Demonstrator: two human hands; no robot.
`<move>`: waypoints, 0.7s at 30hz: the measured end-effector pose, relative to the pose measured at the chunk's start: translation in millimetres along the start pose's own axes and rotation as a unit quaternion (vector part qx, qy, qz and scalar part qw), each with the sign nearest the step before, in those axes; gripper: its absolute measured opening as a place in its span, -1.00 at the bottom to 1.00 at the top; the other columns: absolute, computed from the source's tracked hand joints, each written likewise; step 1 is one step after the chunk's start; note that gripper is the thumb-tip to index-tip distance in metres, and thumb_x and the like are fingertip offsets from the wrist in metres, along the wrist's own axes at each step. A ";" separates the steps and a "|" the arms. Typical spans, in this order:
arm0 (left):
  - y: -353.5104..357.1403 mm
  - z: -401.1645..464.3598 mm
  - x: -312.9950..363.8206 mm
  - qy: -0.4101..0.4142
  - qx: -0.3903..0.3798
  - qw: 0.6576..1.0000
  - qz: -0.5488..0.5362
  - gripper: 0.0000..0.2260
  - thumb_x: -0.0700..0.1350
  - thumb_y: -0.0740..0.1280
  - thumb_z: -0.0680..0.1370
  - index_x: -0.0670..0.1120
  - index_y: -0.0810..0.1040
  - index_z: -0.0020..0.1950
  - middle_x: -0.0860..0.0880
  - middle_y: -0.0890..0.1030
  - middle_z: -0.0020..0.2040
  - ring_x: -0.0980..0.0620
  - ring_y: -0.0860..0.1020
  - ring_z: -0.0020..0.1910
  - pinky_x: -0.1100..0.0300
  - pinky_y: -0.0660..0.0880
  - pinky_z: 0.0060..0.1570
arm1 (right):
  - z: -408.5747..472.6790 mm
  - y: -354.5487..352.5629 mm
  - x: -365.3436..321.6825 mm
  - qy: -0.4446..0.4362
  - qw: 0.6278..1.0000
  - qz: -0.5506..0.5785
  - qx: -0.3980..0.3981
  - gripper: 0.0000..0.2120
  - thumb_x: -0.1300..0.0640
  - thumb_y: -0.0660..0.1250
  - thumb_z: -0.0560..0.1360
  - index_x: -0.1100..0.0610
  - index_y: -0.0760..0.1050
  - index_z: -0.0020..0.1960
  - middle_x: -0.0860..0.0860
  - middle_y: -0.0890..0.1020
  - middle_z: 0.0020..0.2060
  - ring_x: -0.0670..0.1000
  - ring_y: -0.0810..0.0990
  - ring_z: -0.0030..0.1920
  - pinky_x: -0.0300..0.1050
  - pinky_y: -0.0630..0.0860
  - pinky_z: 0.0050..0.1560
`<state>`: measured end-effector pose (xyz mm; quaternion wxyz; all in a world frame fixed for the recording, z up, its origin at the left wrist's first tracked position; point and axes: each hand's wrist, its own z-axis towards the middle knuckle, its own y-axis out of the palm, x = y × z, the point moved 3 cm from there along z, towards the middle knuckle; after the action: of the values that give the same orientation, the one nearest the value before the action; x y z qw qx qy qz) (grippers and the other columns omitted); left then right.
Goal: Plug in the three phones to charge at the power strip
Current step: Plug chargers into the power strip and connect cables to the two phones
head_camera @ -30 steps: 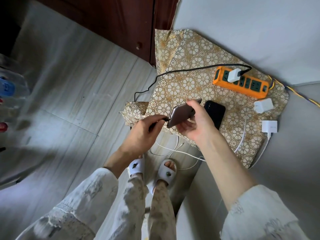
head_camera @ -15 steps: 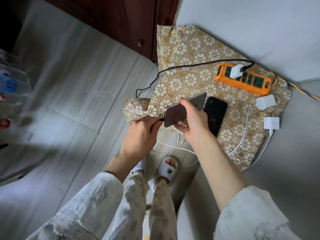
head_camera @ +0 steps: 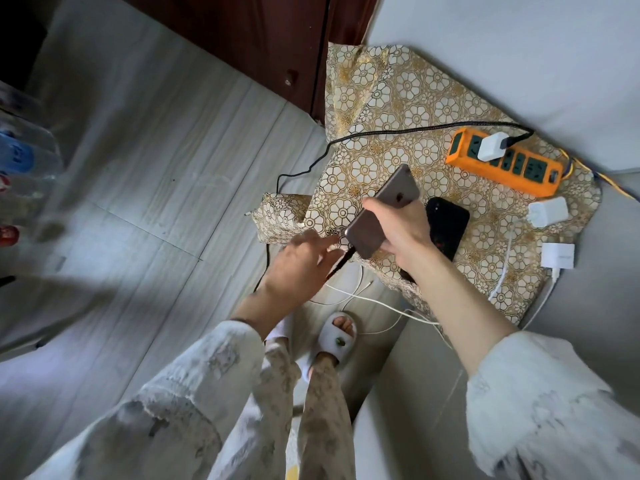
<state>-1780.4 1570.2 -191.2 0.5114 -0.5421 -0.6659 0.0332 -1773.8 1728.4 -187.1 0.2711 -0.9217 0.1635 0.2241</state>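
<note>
My right hand [head_camera: 403, 226] grips a grey phone [head_camera: 384, 209], back side up, above the patterned cloth. A black cable [head_camera: 381, 132] is plugged into the phone's lower end; it runs to a white adapter [head_camera: 491, 146] seated in the orange power strip [head_camera: 505, 164]. My left hand [head_camera: 301, 261] is just left of the plug, fingers spread and holding nothing. A black phone [head_camera: 448, 225] lies flat on the cloth beside my right hand. Two loose white adapters [head_camera: 547, 211] [head_camera: 558, 255] with white cables [head_camera: 363, 299] lie to the right.
The gold floral cloth [head_camera: 381, 91] covers a small low table between a dark wooden cabinet [head_camera: 263, 39] and grey cushions [head_camera: 519, 46]. Bottles [head_camera: 17, 161] stand on the floor at far left. My slippered feet [head_camera: 337, 337] are under the table edge.
My left hand has let go of the black cable's plug, which now stays in the grey phone, and its fingers have opened. The right hand has tilted the phone more upright.
</note>
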 end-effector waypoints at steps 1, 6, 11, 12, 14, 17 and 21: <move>-1.7 6.9 -3.6 -0.004 0.005 1.000 0.020 -0.67 -0.04 0.20 0.56 -0.03 0.42 0.33 -0.16 0.49 0.18 -0.17 0.44 0.19 -0.03 0.41 0.15 | 7.3 -0.7 -1.8 -0.008 0.999 -0.039 0.013 -0.45 -0.01 0.46 0.26 0.18 0.42 0.18 0.14 0.56 0.10 0.09 0.57 0.04 0.07 0.59 0.05; 3.8 33.5 -22.0 -0.026 -0.079 0.987 0.138 -0.37 -0.28 0.13 0.54 -0.09 -0.15 0.51 -0.07 -0.09 0.55 -0.09 0.15 0.47 -0.04 0.14 0.44 | 35.1 10.9 -16.6 -0.068 0.975 -0.201 0.071 -0.18 -0.08 0.45 0.28 0.29 0.19 0.36 0.21 0.38 0.27 0.19 0.46 0.21 0.10 0.52 0.15; 11.3 37.3 -28.3 -0.001 -0.136 0.978 0.158 -0.29 -0.39 0.06 0.43 -0.18 -0.25 0.48 -0.11 -0.28 0.52 -0.13 0.28 0.42 0.00 0.34 0.31 | 42.9 23.5 -27.8 -0.118 0.925 -0.346 0.101 -0.03 -0.14 0.40 0.36 0.42 -0.02 0.41 0.30 0.22 0.34 0.25 0.30 0.32 0.09 0.43 0.19; 9.7 37.7 -28.4 0.003 -0.135 0.978 0.160 -0.31 -0.38 0.05 0.44 -0.19 -0.23 0.48 -0.12 -0.27 0.52 -0.12 0.27 0.43 0.02 0.36 0.29 | 43.3 23.9 -29.8 -0.116 0.923 -0.352 0.106 -0.02 -0.15 0.40 0.36 0.43 -0.03 0.41 0.30 0.21 0.34 0.25 0.30 0.32 0.08 0.44 0.17; 7.8 38.4 -28.5 0.009 -0.138 0.976 0.171 -0.34 -0.36 0.04 0.46 -0.21 -0.22 0.48 -0.15 -0.26 0.52 -0.11 0.22 0.46 0.04 0.37 0.28 | 42.5 25.8 -32.4 -0.116 0.915 -0.372 0.108 -0.02 -0.17 0.39 0.37 0.44 -0.03 0.41 0.30 0.22 0.34 0.24 0.29 0.32 0.06 0.45 0.16; 7.4 39.8 -27.4 0.021 -0.148 0.968 0.199 -0.36 -0.33 0.03 0.48 -0.26 -0.24 0.47 -0.19 -0.27 0.51 -0.08 0.11 0.50 0.08 0.36 0.29 | 40.8 31.4 -32.3 -0.119 0.898 -0.409 0.107 -0.08 -0.18 0.34 0.40 0.44 0.02 0.40 0.27 0.23 0.33 0.23 0.24 0.33 0.08 0.40 0.21; 4.9 38.4 -25.7 0.021 -0.151 0.968 0.200 -0.35 -0.34 0.05 0.46 -0.25 -0.22 0.47 -0.20 -0.24 0.51 -0.10 0.16 0.48 0.06 0.27 0.36 | 40.6 33.8 -31.6 -0.109 0.900 -0.410 0.104 -0.14 -0.15 0.31 0.44 0.41 0.03 0.42 0.25 0.21 0.36 0.23 0.18 0.37 0.06 0.26 0.32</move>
<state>-1807.4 1572.4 -229.0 0.4207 -0.7358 -0.5301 0.0229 -1828.0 1730.3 -216.2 0.4496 -0.8434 -0.2369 0.1744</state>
